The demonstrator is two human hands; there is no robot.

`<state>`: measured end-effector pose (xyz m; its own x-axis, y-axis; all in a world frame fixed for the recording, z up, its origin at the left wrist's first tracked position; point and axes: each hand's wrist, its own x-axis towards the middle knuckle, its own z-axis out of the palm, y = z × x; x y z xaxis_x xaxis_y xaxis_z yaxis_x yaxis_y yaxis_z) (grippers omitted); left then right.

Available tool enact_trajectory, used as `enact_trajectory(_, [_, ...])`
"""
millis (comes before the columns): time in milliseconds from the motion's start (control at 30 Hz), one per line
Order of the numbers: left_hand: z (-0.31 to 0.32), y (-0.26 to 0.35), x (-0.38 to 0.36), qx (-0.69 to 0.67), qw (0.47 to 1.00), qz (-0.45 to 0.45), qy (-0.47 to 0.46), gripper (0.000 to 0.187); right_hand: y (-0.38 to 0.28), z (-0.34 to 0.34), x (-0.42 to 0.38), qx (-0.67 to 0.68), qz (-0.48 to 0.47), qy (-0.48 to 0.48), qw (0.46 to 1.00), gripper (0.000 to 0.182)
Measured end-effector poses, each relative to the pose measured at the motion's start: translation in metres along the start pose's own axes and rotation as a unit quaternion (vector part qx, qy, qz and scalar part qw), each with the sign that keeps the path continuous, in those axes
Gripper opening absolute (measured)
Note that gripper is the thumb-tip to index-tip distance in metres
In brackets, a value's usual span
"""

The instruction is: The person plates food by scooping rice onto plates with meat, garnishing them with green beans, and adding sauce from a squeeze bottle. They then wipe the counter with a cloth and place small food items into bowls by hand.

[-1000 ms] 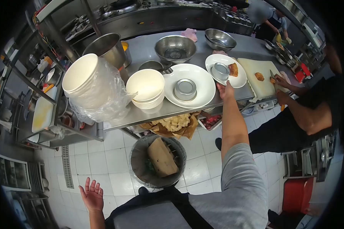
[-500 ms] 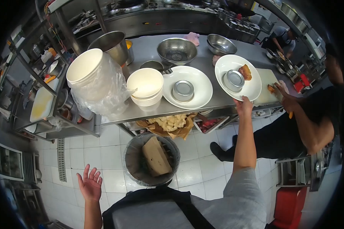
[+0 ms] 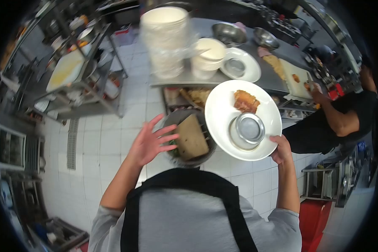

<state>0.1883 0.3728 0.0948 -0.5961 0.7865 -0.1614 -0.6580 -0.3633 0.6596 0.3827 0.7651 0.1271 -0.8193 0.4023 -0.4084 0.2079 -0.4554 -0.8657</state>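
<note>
My right hand (image 3: pixel 281 149) grips the rim of a white oval plate (image 3: pixel 220 122), thumb on top, holding it off the counter in front of my chest. On the plate sit a round metal cup (image 3: pixel 250 129) and a browned, crisp-looking piece of food (image 3: pixel 246 101). To the left, my left hand (image 3: pixel 152 140) is raised with its fingers spread and nothing in it. It hovers just left of the plate, near a lined bin (image 3: pixel 172 157) with a cardboard piece (image 3: pixel 191 137) inside.
On the steel counter (image 3: pixel 176 82) stand wrapped white tubs (image 3: pixel 166 46), stacked white bowls (image 3: pixel 208 59), another white plate (image 3: pixel 252 69) and metal bowls (image 3: pixel 229 33). At right, a co-worker (image 3: pixel 340 122) works at a cutting board (image 3: pixel 296 77). A steel rack (image 3: pixel 98 98) stands at left.
The plate has come off the counter's edge and nearer to my body in my right hand. My left hand has risen and moved right, toward the plate. My view has turned left.
</note>
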Motion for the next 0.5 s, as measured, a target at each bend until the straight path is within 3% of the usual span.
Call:
enact_trajectory(133, [-0.023, 0.005, -0.062, 0.025, 0.999, -0.029, -0.02, 0.073, 0.071, 0.093, -0.018, -0.004, 0.051, -0.076, 0.996, 0.049])
enact_trajectory(233, [-0.049, 0.015, -0.127, 0.072, 0.995, -0.003, 0.069, 0.074, 0.115, 0.167, -0.025, -0.019, 0.081, -0.156, 0.984, 0.048])
enact_trajectory(400, [-0.082, 0.033, -0.257, 0.016, 0.961, 0.087, 0.261, 0.062, 0.17, 0.298, -0.036, -0.076, 0.14, -0.282, 0.946, 0.045])
enact_trajectory(500, [-0.112, 0.038, -0.321, -0.008, 0.923, 0.199, 0.33, 0.061, 0.196, 0.376, -0.048, -0.146, 0.165, -0.315, 0.923, 0.044])
